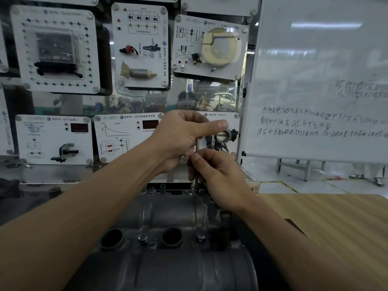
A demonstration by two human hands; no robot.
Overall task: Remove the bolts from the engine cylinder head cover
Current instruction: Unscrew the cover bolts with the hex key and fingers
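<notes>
A whiteboard (pixel 315 70) with handwritten lines stands at the right, beyond a wooden table (pixel 340 232). White display panels (pixel 54 49) hang behind, one bearing a fuel pump (pixel 141 73), another a throttle body (pixel 223 136)

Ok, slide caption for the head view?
Left hand above right hand, gripping a thin metal wrench upright on a far bolt of the grey metal cover.

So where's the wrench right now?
Head view, near centre: the wrench stands upright, top gripped by the left hand, shaft pinched by the right hand, tip at the far edge of the engine cover.
</notes>
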